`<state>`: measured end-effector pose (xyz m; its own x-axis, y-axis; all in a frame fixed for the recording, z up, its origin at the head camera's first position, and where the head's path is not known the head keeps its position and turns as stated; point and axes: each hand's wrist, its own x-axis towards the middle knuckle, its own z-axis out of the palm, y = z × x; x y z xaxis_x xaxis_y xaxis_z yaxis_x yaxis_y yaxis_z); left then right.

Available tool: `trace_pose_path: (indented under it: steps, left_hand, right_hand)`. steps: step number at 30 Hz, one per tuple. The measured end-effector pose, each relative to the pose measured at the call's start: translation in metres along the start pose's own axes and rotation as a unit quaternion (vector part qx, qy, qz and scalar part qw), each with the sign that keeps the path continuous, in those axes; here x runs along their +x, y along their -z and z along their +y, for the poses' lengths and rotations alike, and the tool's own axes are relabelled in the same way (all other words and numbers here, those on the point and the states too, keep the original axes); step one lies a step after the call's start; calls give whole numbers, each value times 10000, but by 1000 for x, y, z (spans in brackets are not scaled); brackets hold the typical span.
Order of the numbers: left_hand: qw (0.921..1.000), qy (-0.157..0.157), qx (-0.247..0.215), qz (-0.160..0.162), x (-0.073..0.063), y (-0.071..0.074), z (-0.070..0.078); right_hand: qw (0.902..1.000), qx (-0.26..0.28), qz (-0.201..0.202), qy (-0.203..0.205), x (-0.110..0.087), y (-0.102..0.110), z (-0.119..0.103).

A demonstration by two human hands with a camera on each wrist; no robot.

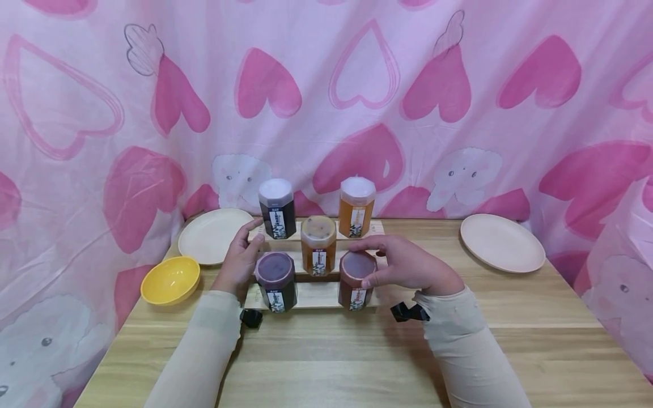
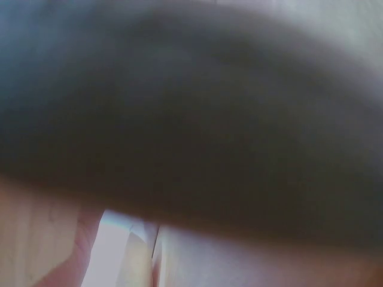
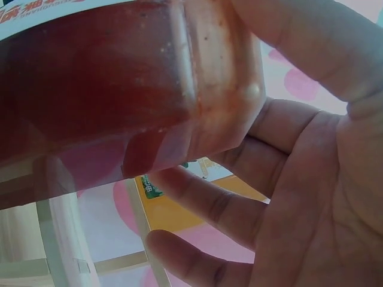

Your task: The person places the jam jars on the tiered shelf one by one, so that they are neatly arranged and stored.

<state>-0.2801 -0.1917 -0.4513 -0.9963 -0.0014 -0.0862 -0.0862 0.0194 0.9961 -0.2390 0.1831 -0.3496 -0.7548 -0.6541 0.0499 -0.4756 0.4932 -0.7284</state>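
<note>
My right hand (image 1: 408, 263) grips the lid end of a jar with dark red contents (image 1: 355, 280), thumb on the near side and fingers behind. The right wrist view shows this red jar (image 3: 96, 101) large, the lower fingers (image 3: 197, 257) spread away from it. It is at the lower right of a tiered wooden rack (image 1: 318, 294). My left hand (image 1: 240, 258) is at the rack's left side, fingers extended beside a dark jar (image 1: 278, 209) on the top tier. A dark purple jar (image 1: 276, 283) stands lower left. A dark blur covers most of the left wrist view.
An amber jar (image 1: 318, 246) stands on the middle tier and an orange jar (image 1: 357, 207) at the top right. A yellow bowl (image 1: 170, 280) and a pale plate (image 1: 199, 235) lie left, another plate (image 1: 502, 242) right. A pink heart-patterned curtain (image 1: 326, 113) hangs behind the table (image 1: 326, 362).
</note>
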Motion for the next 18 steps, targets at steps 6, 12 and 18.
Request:
trace_pose_path:
  steps: [6, 12, 18]
  left_hand:
    - [9999, 94, -22, 37, 1, -1, -3]
    - [9997, -171, -44, 156, 3, -6, -2]
    - [9986, -340, -26, 398, -2, -5, 0]
  right_hand:
    - [9999, -79, -21, 85, -1, -1, 2]
    - [9998, -137, 162, 12, -7, 2, 2]
    - [9979, -249, 601, 71, -19, 11, 3]
